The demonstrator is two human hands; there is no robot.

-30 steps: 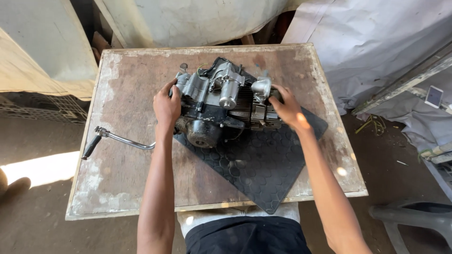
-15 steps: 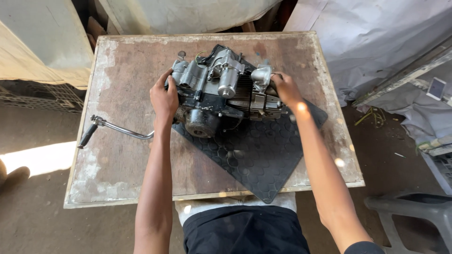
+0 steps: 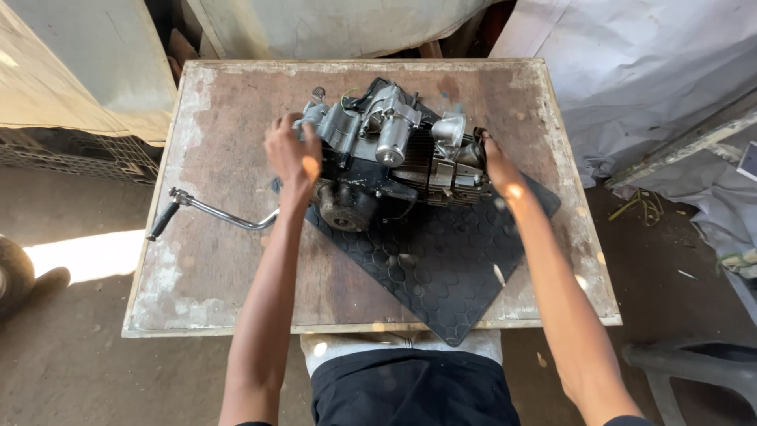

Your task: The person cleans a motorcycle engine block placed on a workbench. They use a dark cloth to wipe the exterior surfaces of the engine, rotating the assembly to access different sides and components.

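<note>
A grey and black motorcycle engine lies on a black rubber mat on a worn wooden table. My left hand grips the engine's left side, near the round cover. My right hand holds its right end, by the finned cylinder head. A metal kick-start lever with a black rubber tip sticks out from the engine toward the table's left edge.
White tarpaulin hangs at the right and behind the table. A dark plastic crate stands at the left on the dirt floor. A grey plastic stool is at the lower right. Part of a tyre shows at far left.
Both hands stay on the engine. The engine has turned a little on the mat, its right end swinging toward the far edge, and the kick lever has shifted with it.
</note>
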